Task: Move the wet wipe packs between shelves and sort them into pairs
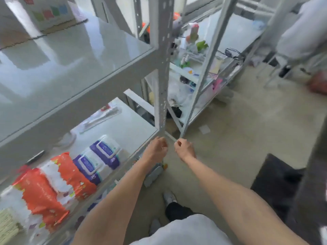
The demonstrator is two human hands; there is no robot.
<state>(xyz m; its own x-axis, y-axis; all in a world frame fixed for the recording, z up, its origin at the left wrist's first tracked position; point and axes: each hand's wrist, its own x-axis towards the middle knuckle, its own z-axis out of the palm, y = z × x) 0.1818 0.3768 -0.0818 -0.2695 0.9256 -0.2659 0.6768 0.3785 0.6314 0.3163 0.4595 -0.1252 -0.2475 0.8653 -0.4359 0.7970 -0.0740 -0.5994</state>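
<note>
Two purple-and-white wet wipe packs [104,153] lie side by side on the lower shelf [131,124] of the grey metal rack. Left of them lie two orange-and-white packs [53,184], and a pale pack [8,225] shows at the left edge. My left hand [156,150] hovers at the shelf's front right corner with its fingers curled and nothing in it. My right hand [184,149] is just to its right over the floor, fingers also curled and holding nothing. The image is blurred.
The glass upper shelf [70,55] is bare and juts out above the packs. The rack's upright post [161,76] stands just beyond my hands. A second rack [200,71] with toys and bags stands behind. Another person [304,32] is at the far right. A dark mat [277,181] lies on the floor.
</note>
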